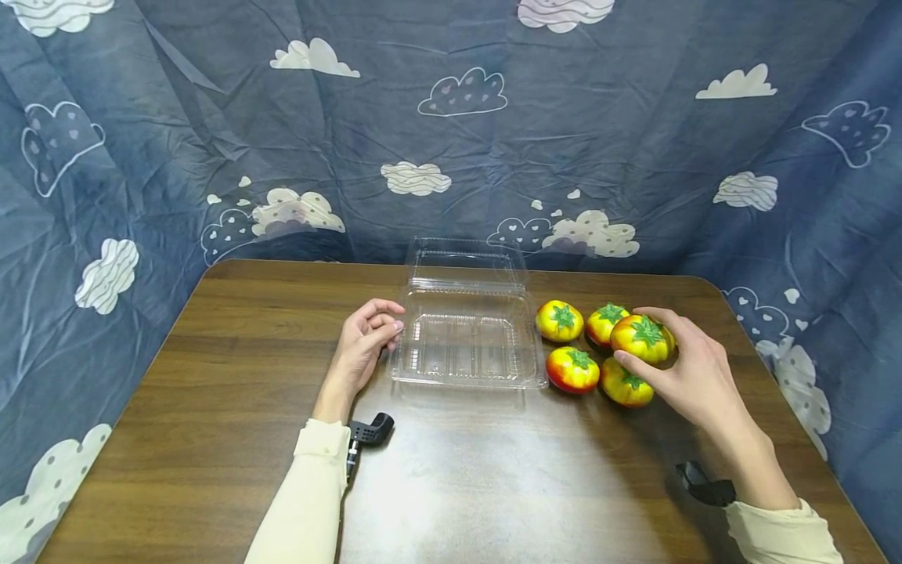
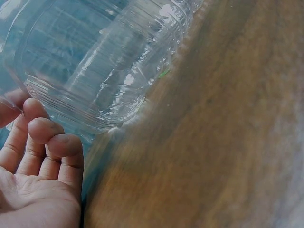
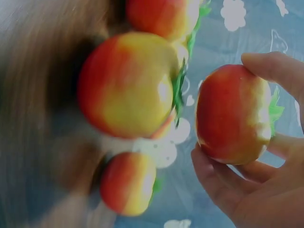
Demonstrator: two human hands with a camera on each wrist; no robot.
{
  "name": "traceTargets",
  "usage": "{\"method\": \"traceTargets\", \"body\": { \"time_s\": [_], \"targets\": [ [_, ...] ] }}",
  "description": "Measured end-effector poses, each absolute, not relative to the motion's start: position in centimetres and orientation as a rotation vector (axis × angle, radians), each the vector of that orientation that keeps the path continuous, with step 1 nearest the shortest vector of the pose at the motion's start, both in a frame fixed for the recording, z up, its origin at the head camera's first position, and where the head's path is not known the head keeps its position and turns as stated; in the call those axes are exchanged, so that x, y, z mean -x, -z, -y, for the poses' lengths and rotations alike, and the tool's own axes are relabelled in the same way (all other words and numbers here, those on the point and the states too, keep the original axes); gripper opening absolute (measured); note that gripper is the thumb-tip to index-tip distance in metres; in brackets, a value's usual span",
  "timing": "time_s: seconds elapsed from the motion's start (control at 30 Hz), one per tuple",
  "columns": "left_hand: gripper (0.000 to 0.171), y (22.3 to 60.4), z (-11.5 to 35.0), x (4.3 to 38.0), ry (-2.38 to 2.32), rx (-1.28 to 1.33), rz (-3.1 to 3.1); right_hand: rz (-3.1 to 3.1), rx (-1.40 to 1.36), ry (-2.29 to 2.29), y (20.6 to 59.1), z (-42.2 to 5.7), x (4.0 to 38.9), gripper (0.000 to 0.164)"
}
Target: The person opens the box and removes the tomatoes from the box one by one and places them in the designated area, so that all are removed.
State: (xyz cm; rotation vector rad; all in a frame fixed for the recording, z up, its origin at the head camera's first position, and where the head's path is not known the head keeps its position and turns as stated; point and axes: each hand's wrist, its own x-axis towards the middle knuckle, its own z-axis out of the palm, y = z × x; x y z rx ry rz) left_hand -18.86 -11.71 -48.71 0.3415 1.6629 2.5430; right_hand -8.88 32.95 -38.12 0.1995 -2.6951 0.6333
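Observation:
My right hand (image 1: 705,376) holds a red-and-yellow tomato (image 1: 640,338) with a green leafy top, raised above the others. In the right wrist view, the thumb and fingers span the sides of this tomato (image 3: 232,114). Several similar tomatoes (image 1: 573,370) stand under and left of that hand. A clear plastic clamshell container (image 1: 468,378) lies at the table's middle, its lid (image 1: 467,262) folded back. At its left edge is my left hand (image 1: 362,345); in the left wrist view, its thumb and forefinger pinch the container's rim (image 2: 28,85).
The brown wooden table (image 1: 211,407) reaches back to a blue cloud-print curtain (image 1: 380,117). The tomato (image 1: 560,321) nearest the container stands close to its right edge. Black wrist cameras (image 1: 373,429) sit by both forearms.

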Motion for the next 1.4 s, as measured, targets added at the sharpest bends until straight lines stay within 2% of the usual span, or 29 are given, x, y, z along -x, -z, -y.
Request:
{"method": "traceTargets", "body": {
  "time_s": [0.4, 0.63, 1.4],
  "targets": [
    [0.022, 48.7, 11.7, 18.8, -2.546, -0.337, -1.658, 2.762, -0.023, -0.595, 38.2, -37.1, 7.3, 0.068],
    [0.022, 48.7, 11.8, 18.6, -2.547, -0.319, -1.656, 2.820, 0.082, -0.560, 39.0, -38.9, 6.8, 0.076],
    [0.023, 48.7, 11.8, 18.7, -2.551, -0.331, -1.647, 2.986, 0.058, -0.509, 42.0, -40.5, 7.2, 0.071]
  ]
}}
